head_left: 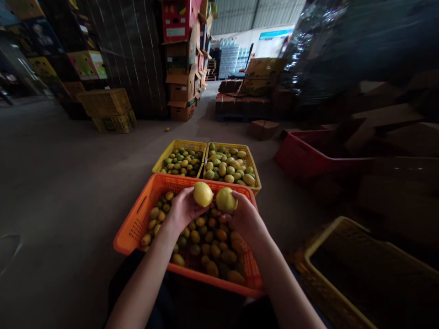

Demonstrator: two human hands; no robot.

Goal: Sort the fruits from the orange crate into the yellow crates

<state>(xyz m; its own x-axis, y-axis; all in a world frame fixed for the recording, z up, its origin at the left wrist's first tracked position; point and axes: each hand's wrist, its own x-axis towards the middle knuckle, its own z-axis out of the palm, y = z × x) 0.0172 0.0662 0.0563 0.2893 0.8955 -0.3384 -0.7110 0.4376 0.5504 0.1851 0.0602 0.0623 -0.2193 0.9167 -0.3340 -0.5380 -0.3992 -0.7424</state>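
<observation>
My left hand (184, 209) is closed around a yellow lemon (203, 194), held up over the orange crate (135, 214). Beside it, my right hand (245, 214) grips a greener lemon (226, 200); the two fruits are a small gap apart. Many yellow, green and brownish lemons (195, 236) lie loose in the orange crate below, partly hidden by my hands and forearms. Just beyond it stand two yellow crates, the left one (160, 158) with mostly green and yellow lemons, the right one (253, 162) with larger-looking, paler ones.
At my right is a yellow crate (338, 228) with a dark inside, and farther off a red bin (302, 157) beside cardboard. Stacked yellow crates (109, 109) stand at the back left. Tall cartons (180, 91) and a loaded pallet (240, 105) are behind. One small yellow fruit (167, 129) lies on the floor.
</observation>
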